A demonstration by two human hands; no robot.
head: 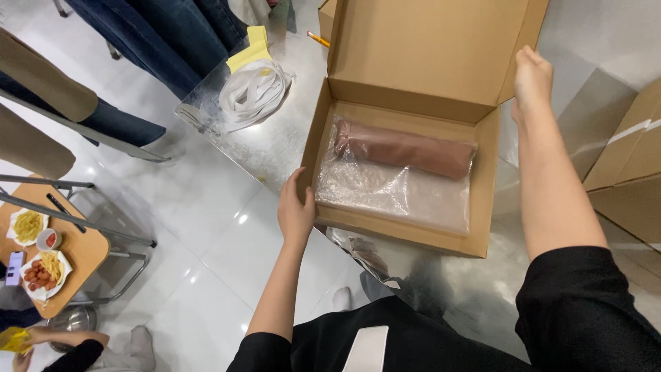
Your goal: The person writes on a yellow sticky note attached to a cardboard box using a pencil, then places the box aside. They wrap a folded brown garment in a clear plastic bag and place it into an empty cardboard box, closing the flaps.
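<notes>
An open brown cardboard box (403, 234) sits on a shiny metal table (275, 148). Inside lies a folded brown garment (406, 148) in a clear plastic bag (392, 193). My left hand (295, 207) grips the box's left wall near its front corner. My right hand (532, 77) holds the side flap of the raised lid (420, 45) at the right.
A bundle of white straps (251, 93) and yellow notes (249, 52) lie on the table's left part. Jeans hang at the top left. More cardboard boxes (630, 165) stand at right. A small wooden table (76, 251) with food plates and another person's arm are at lower left.
</notes>
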